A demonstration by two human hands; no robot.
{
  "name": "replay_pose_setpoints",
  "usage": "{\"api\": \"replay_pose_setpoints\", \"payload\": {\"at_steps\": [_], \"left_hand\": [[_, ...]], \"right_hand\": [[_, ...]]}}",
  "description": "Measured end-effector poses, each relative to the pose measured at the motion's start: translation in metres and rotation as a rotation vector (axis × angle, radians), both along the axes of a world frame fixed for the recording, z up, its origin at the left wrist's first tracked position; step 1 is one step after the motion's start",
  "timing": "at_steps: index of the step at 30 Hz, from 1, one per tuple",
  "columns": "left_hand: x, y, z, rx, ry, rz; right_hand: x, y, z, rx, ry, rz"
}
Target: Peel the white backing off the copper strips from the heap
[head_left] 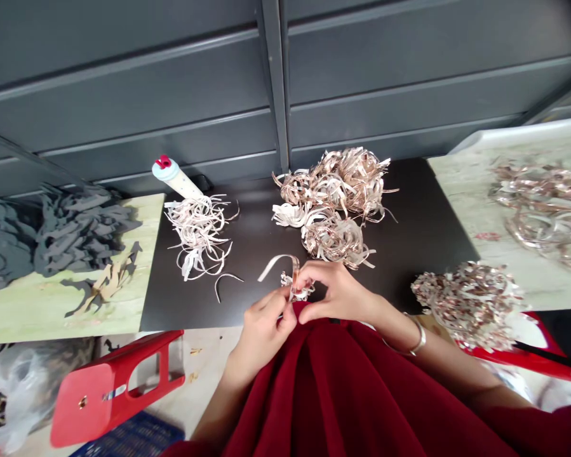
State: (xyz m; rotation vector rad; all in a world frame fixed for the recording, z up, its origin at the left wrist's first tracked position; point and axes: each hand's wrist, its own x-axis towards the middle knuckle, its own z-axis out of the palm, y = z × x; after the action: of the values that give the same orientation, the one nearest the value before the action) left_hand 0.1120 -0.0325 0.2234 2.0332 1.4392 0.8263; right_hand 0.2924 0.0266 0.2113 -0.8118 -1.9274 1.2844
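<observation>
Seen from the hands, a crumpled clear plastic bag (13, 393) lay on the floor at about eight o'clock, and heaps of grey cut scraps (61, 241) sat at nine o'clock on a pale green board (28, 311), with a few tan offcuts (107, 279) nearby. A red plastic stool (108, 387) stood at eight o'clock, just beside a blue crate (133, 438). At ten o'clock, a white bottle with a red cap (175, 178) lay on a black tabletop (247, 298) next to a tangle of pale strips (199, 235). At the centre, the left hand (266, 330) was closed in a pinch on a curved metallic strip (278, 266), held above the tabletop's front edge. The right hand (335, 292), a metal bangle (416, 339) on its wrist, was arched and half closed, pinching the same strip just beside a small shredded cluster (295, 285). Copper-and-white strips (333, 190) were piled at twelve o'clock, more coppery strips (542, 209) lay on a marbled board (461, 184) at two o'clock, and a glittery shredded heap (470, 304) sat at three o'clock.
</observation>
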Motion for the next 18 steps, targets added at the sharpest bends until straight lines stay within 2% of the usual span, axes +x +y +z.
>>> {"api": "replay_pose_setpoints", "payload": {"at_steps": [2, 4, 8, 12, 14, 18], "left_hand": [[0.002, -0.001, 0.000, 0.047, 0.004, -0.014], [0.002, -0.002, 0.000, 0.042, -0.026, -0.003], [0.002, -0.004, -0.002, -0.101, -0.191, 0.019], [-0.001, -0.005, -0.007, -0.314, -0.489, 0.036], [-0.005, -0.003, -0.011, -0.456, -0.627, 0.035], [-0.009, 0.007, -0.022, -0.828, -0.870, -0.016]], "right_hand": [[-0.006, -0.003, 0.001, 0.051, -0.096, -0.060], [-0.008, -0.002, 0.002, 0.046, -0.107, -0.054], [-0.002, 0.004, 0.003, -0.054, -0.012, 0.023], [0.007, 0.009, 0.004, -0.187, 0.047, 0.138], [0.007, 0.009, 0.006, -0.148, 0.018, 0.141], [0.000, 0.004, 0.007, 0.028, -0.058, 0.099]]}}
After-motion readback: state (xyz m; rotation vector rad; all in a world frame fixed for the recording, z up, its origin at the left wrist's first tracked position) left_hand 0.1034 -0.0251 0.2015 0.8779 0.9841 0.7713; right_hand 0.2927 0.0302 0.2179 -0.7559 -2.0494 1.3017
